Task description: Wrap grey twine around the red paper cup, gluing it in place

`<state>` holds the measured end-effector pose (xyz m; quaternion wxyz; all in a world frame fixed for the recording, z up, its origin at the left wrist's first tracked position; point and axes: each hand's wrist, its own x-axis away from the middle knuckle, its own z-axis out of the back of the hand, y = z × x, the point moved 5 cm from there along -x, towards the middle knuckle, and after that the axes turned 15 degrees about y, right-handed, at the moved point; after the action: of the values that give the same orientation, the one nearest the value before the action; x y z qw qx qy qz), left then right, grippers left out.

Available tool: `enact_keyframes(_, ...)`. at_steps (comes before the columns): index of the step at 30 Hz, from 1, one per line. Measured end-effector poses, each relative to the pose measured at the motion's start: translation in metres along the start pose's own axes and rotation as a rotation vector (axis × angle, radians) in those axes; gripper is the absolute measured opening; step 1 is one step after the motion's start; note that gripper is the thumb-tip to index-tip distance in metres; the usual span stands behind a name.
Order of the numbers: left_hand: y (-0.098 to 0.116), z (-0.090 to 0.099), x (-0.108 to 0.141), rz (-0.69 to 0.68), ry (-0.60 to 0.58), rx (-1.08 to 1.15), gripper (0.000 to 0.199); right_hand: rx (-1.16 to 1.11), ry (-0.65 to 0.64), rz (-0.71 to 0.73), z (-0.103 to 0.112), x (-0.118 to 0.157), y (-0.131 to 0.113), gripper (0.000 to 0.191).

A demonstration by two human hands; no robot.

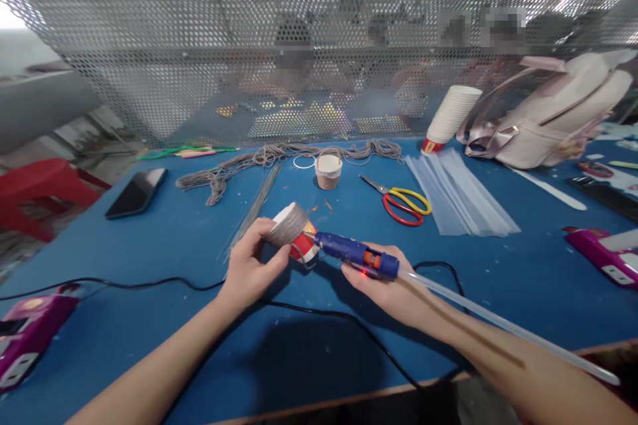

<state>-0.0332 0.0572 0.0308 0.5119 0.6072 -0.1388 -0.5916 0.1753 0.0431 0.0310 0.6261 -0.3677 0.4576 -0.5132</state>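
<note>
Tilted in my left hand (254, 262) is a paper cup (305, 249), red and white at one end and wrapped in grey cord (289, 224) at the other. Thumb and fingers press on its sides. My right hand (383, 282) is closed around a blue glue gun (349, 251), whose nozzle points left and meets or nearly meets the cup's side by the cord's edge. A small red light glows on the gun. From its back a long clear glue stick (498, 315) runs down to the right over my forearm. A loose cord end hangs under the cup.
Beyond my hands lie a small wrapped cup (327, 172), grey cord bundles (259, 158), scissors (399, 202) and glue sticks (458, 192). Stacked cups (453, 116) and a backpack (563, 113) stand back right; a phone (137, 192) lies left. Purple power strips (34, 339) and black cables (339, 313) flank the front.
</note>
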Motion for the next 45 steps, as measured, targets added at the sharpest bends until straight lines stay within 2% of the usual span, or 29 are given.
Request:
enact_keyframes(4, 0.001, 0.001, -0.001, -0.005, -0.008, 0.023, 0.011, -0.061, -0.019, -0.097, 0.000, -0.002, 0.001, 0.028)
enact_keyframes(9, 0.001, 0.001, -0.003, -0.002, -0.030, 0.027, 0.010, -0.078, -0.042, -0.105, 0.000, -0.002, -0.004, 0.028)
enact_keyframes(17, 0.001, 0.003, -0.004, 0.007, -0.046, 0.084, 0.010, 0.100, -0.059, -0.255, 0.005, -0.001, 0.014, 0.034)
enact_keyframes(25, 0.000, 0.003, -0.002, -0.005, -0.054, 0.093, 0.012, -0.009, -0.084, -0.159, 0.004, 0.001, -0.003, 0.027)
enact_keyframes(33, 0.001, 0.004, -0.003, -0.077, -0.061, 0.173, 0.010, 0.195, -0.073, -0.347, 0.008, 0.001, 0.023, 0.037)
enact_keyframes(36, 0.001, 0.004, -0.003, -0.078, -0.069, 0.176, 0.010, 0.165, -0.075, -0.320, 0.007, 0.000, 0.020, 0.033)
enact_keyframes(41, 0.001, 0.003, -0.002, -0.088, -0.077, 0.167, 0.010, 0.039, -0.088, -0.190, 0.005, -0.003, 0.005, 0.029)
enact_keyframes(45, 0.002, 0.003, -0.003, -0.110, -0.085, 0.160, 0.010, -0.043, -0.059, -0.165, 0.005, -0.001, -0.002, 0.026)
